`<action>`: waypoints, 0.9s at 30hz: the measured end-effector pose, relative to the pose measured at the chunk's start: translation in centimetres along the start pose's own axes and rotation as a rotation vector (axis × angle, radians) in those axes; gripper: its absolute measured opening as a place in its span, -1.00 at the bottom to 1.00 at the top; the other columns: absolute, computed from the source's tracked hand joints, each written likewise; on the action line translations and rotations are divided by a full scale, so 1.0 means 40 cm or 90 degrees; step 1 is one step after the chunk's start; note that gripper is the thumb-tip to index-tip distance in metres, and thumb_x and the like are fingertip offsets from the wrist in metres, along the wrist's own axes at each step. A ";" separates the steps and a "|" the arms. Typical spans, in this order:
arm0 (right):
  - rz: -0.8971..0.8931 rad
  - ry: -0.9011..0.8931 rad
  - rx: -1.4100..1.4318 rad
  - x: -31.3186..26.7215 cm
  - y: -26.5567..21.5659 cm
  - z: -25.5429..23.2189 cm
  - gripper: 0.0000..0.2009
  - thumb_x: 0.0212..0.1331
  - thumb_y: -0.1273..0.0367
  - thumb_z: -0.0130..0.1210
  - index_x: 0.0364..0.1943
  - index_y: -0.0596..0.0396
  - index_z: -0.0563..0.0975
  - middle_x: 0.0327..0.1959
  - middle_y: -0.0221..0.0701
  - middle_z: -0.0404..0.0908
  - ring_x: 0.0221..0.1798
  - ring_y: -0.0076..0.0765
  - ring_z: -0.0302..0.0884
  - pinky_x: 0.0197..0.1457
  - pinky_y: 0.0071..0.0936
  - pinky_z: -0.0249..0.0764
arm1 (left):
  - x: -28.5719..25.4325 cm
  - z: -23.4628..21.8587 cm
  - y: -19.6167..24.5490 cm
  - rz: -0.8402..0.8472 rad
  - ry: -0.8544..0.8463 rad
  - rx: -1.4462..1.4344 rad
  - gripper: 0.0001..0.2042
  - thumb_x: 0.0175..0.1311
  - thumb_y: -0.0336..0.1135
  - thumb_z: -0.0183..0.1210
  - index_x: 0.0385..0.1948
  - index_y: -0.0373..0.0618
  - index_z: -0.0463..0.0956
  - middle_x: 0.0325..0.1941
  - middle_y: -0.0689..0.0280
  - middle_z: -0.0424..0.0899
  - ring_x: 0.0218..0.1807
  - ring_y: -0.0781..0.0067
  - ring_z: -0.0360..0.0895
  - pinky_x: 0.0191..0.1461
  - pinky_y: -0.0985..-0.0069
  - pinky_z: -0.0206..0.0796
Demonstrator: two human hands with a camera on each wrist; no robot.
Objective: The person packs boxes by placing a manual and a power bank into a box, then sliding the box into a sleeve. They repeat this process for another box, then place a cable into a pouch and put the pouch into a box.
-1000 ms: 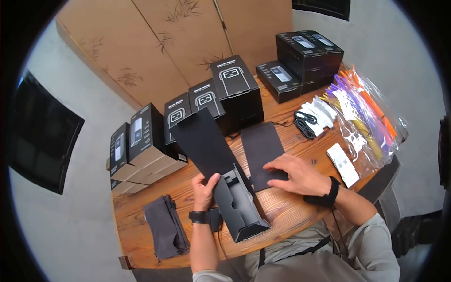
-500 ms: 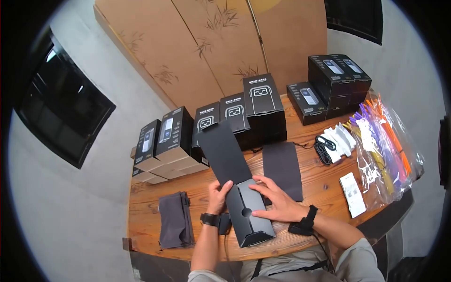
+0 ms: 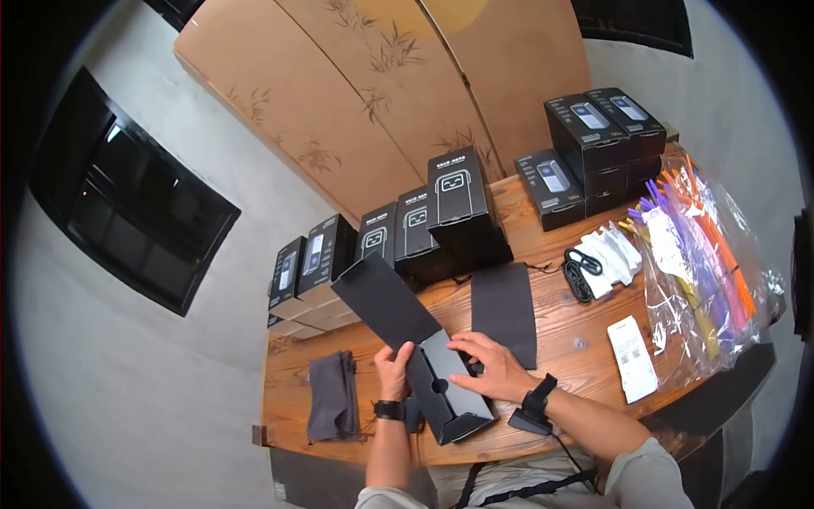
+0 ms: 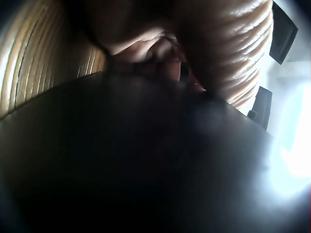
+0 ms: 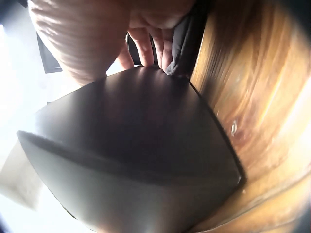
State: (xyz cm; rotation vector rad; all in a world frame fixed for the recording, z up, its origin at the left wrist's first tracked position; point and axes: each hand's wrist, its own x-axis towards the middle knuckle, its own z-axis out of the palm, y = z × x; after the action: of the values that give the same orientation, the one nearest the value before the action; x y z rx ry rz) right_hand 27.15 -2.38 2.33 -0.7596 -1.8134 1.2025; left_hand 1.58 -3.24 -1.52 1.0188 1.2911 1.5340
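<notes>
A black box [image 3: 434, 397] with its long lid [image 3: 388, 297] raised stands near the table's front edge. The left hand [image 3: 393, 373] grips its left side, thumb over the upper edge. Over its right side lies the right hand [image 3: 494, 367], fingers spread and touching a grey inner panel [image 3: 451, 363] that has a round notch. Behind the right hand a flat dark grey pouch [image 3: 504, 310] rests on the wood. In the right wrist view the box [image 5: 146, 126] fills the middle, with fingers at its far edge. The left wrist view is mostly dark.
Black printed boxes [image 3: 415, 229] stand along the back, with more boxes [image 3: 593, 161] stacked at the back right. Folded grey cloths [image 3: 331, 396] lie at left. At right are a coiled cable [image 3: 580, 276], a white packet [image 3: 632, 360] and a plastic bag of colourful sticks [image 3: 708, 263].
The right hand has moved from over the pouch onto the box. The grey inner panel now covers the opening that showed before. The head view has shifted.
</notes>
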 end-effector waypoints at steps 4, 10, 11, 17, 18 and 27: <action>-0.032 0.035 0.024 0.004 0.014 0.009 -0.51 0.06 0.32 0.32 0.12 0.08 0.50 0.18 -0.21 0.44 0.06 -0.20 0.53 0.02 -0.43 0.55 | -0.008 -0.001 -0.010 0.017 0.024 -0.014 -0.82 0.20 -0.39 0.32 -0.24 -0.29 0.63 -0.24 0.33 0.68 -0.25 0.58 0.56 -0.13 0.61 0.40; -0.024 0.028 0.009 0.003 0.005 0.012 -0.53 0.08 0.31 0.30 0.11 0.06 0.51 0.16 -0.25 0.46 0.06 -0.21 0.53 0.01 -0.42 0.55 | -0.023 0.017 0.004 0.019 0.017 -0.039 -0.84 0.20 -0.43 0.32 -0.25 -0.29 0.64 -0.24 0.33 0.68 -0.25 0.59 0.56 -0.12 0.63 0.39; -0.030 0.029 0.001 0.004 0.004 0.012 -0.54 0.08 0.30 0.30 0.11 0.06 0.51 0.14 -0.26 0.47 0.05 -0.21 0.54 -0.01 -0.41 0.57 | -0.022 0.021 0.005 0.016 0.011 -0.052 -0.85 0.20 -0.44 0.31 -0.26 -0.29 0.64 -0.25 0.33 0.68 -0.25 0.59 0.56 -0.13 0.63 0.39; -0.004 -0.001 -0.020 0.007 -0.006 0.015 -0.55 0.14 0.30 0.26 0.13 0.10 0.50 0.15 -0.27 0.48 0.06 -0.27 0.53 0.02 -0.46 0.53 | -0.019 0.021 0.003 0.026 -0.016 -0.079 -0.90 0.21 -0.48 0.30 -0.28 -0.26 0.67 -0.28 0.39 0.69 -0.29 0.65 0.55 -0.16 0.67 0.37; -0.008 -0.004 -0.022 0.007 -0.008 0.016 -0.55 0.15 0.30 0.25 0.13 0.12 0.49 0.15 -0.27 0.48 0.07 -0.28 0.53 0.02 -0.47 0.52 | -0.017 0.022 -0.001 0.032 -0.014 -0.081 -0.91 0.21 -0.48 0.30 -0.29 -0.26 0.68 -0.28 0.40 0.69 -0.29 0.66 0.55 -0.17 0.68 0.37; 0.003 -0.012 -0.029 0.009 -0.020 0.015 -0.56 0.15 0.32 0.25 0.13 0.14 0.49 0.13 -0.26 0.48 0.07 -0.28 0.52 0.07 -0.45 0.50 | -0.014 0.013 -0.015 0.059 -0.018 -0.048 -0.88 0.20 -0.49 0.30 -0.25 -0.26 0.68 -0.25 0.42 0.69 -0.25 0.66 0.55 -0.13 0.66 0.36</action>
State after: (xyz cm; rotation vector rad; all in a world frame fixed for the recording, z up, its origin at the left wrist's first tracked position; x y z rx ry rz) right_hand 26.41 -2.64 3.05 -0.7812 -1.8602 1.1787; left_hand 2.30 -3.59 -2.08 1.0619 1.1724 1.6202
